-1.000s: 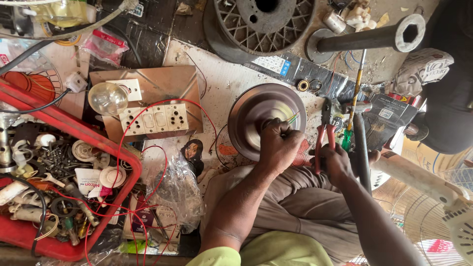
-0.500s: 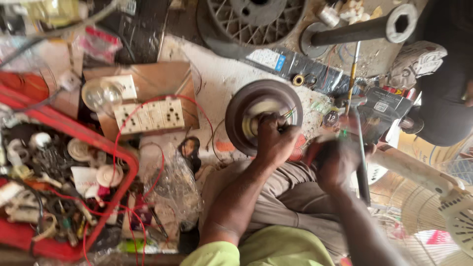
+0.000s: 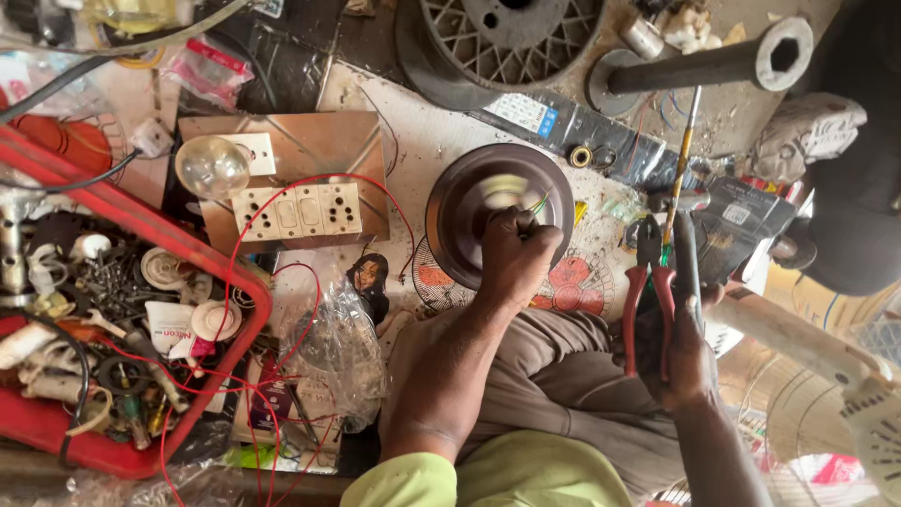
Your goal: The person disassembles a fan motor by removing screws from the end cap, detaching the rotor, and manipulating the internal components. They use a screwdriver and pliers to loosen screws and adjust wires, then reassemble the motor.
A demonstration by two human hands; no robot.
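Observation:
A dark round fan motor [image 3: 469,202] lies on the worktop in front of my knees. My left hand [image 3: 514,255] is closed on the hub at its centre, and the pale top of the hub looks blurred. My right hand [image 3: 683,355] rests by my right knee and grips red-handled pliers [image 3: 648,300], jaws pointing away from me. A thin screwdriver-like rod [image 3: 678,178] lies just beyond the pliers. Thin coloured wires stick out of the motor beside my left fingers.
A wooden switch board [image 3: 300,202] with a bulb [image 3: 212,166] and red wire lies left of the motor. A red tray [image 3: 211,272] of small parts fills the left. A spoked reel [image 3: 511,38], a black pipe [image 3: 699,66] and a white fan guard [image 3: 845,394] lie around.
My right hand with the pliers has drawn back from the motor's right edge toward my knee. My left hand stays on the motor hub, which now looks blurred.

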